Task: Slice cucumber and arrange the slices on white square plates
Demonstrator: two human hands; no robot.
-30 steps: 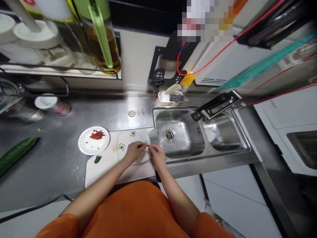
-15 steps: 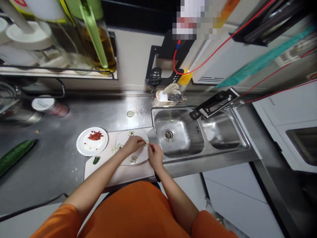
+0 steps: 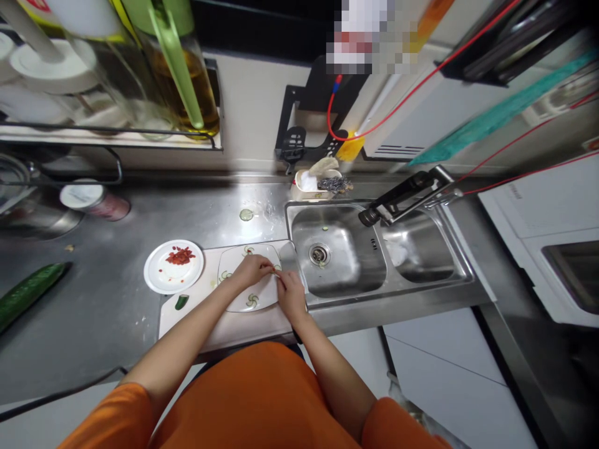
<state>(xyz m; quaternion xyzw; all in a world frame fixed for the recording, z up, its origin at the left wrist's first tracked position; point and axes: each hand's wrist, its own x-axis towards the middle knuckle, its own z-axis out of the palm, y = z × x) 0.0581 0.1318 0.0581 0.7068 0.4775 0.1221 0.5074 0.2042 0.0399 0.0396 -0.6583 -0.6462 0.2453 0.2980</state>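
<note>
My left hand (image 3: 253, 270) reaches over a white square plate (image 3: 262, 294), its fingers closed in a pinch. Fingertips of my right hand (image 3: 292, 295) are also closed and meet those of the left at the plate's right side. Whatever is between them is too small to make out. Thin green cucumber slices (image 3: 253, 300) lie in a pinwheel on the plate, and similar ones sit near its other edges. A white cutting board (image 3: 187, 324) lies under the plate. On it rests a cucumber end (image 3: 181, 302), and a knife blade (image 3: 291, 257) shows beside my right hand.
Left of the square plate stands a round white plate (image 3: 156, 271) with small red dried berries (image 3: 180, 255). A whole cucumber (image 3: 30, 293) lies far left. To the right is a double steel sink (image 3: 346, 284) with a black faucet (image 3: 395, 196). A sponge holder (image 3: 312, 192) stands behind.
My right hand has shifted slightly left, and its fingertips have drawn closer to those of my left hand. The left hand stays nearly in place.
</note>
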